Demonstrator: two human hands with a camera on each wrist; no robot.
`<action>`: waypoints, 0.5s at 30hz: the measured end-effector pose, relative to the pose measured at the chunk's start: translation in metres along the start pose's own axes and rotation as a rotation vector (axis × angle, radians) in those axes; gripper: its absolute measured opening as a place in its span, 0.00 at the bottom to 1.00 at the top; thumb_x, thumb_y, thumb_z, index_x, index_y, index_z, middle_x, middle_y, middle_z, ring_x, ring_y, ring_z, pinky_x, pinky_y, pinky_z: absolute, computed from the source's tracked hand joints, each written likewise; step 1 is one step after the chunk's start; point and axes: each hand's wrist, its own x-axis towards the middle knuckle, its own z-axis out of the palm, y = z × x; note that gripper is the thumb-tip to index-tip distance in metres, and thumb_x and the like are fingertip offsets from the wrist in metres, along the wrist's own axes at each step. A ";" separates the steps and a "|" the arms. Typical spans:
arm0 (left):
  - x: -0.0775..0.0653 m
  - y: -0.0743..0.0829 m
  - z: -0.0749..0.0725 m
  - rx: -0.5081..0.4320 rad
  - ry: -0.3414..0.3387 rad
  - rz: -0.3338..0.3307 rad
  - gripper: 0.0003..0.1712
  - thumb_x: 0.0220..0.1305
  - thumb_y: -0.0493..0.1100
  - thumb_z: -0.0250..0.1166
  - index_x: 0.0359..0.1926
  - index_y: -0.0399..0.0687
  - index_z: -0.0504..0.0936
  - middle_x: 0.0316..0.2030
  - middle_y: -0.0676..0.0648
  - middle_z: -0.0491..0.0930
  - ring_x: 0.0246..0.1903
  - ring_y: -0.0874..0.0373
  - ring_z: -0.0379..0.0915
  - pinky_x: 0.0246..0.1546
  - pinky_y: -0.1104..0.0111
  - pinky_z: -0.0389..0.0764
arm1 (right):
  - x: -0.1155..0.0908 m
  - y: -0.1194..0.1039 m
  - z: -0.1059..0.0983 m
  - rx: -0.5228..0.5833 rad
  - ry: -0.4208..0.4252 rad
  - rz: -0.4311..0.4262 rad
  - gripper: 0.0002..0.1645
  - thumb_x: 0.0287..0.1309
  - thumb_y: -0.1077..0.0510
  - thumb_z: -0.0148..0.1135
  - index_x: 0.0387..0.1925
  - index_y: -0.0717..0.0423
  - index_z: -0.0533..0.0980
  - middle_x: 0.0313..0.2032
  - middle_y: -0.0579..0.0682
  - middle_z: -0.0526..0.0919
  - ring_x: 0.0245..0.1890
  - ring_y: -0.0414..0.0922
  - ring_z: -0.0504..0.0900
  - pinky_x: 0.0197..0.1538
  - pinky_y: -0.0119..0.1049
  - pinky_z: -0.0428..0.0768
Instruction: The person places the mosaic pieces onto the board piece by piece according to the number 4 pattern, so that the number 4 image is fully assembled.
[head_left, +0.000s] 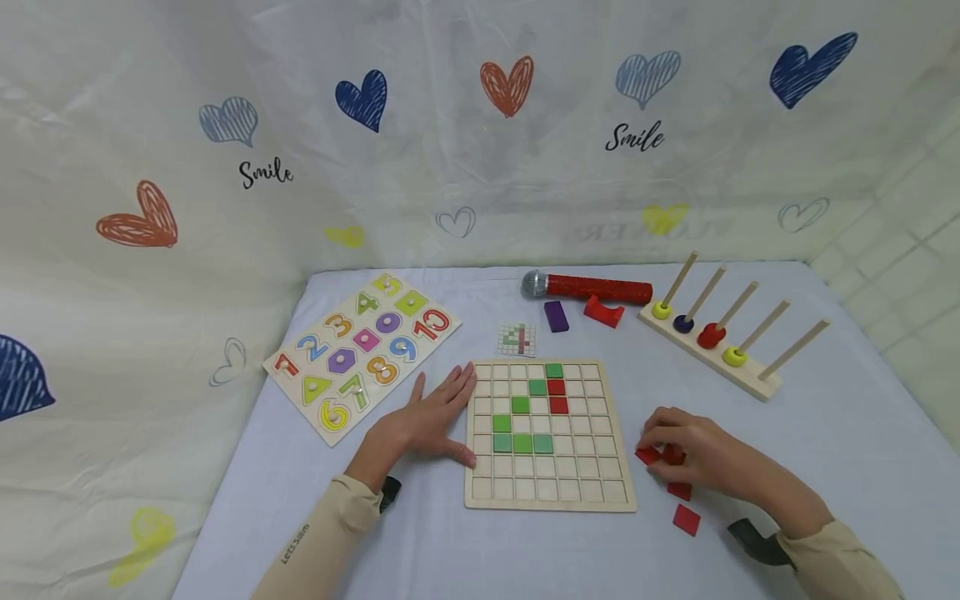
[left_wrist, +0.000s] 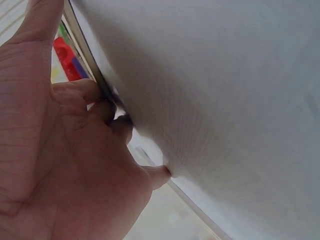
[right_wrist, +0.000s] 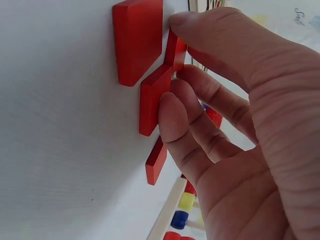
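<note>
The right hand (head_left: 693, 452) pinched a red tile (right_wrist: 176, 54) beside the board (head_left: 542, 424), apparently mid-pickup and needing a clean lift, as the left hand (head_left: 431, 417) lay spread at the board's left edge.

The loose tiles (head_left: 686, 519) at right are plain red; the pale beige board (head_left: 551, 505) bears a square grid pattern, with green tiles (head_left: 522, 442) in differing shades and two red tiles (head_left: 556, 387). The desk (head_left: 420, 542) is white, the far curtain (head_left: 431, 158) off-white with blue, orange and yellow hearts (head_left: 507, 87).
</note>
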 end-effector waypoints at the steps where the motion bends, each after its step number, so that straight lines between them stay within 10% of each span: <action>1: 0.000 0.000 0.000 0.002 0.000 -0.002 0.77 0.56 0.73 0.77 0.88 0.48 0.39 0.89 0.50 0.32 0.89 0.49 0.28 0.83 0.32 0.29 | 0.000 0.000 0.000 0.003 0.006 -0.005 0.16 0.54 0.57 0.84 0.45 0.44 0.89 0.46 0.41 0.83 0.43 0.37 0.79 0.42 0.28 0.88; 15: 0.001 -0.001 0.001 0.003 0.000 -0.002 0.77 0.56 0.73 0.77 0.88 0.49 0.39 0.89 0.50 0.32 0.89 0.50 0.27 0.83 0.32 0.29 | 0.008 -0.005 -0.002 0.013 0.004 -0.008 0.19 0.54 0.58 0.83 0.49 0.47 0.89 0.46 0.43 0.81 0.40 0.31 0.79 0.39 0.25 0.87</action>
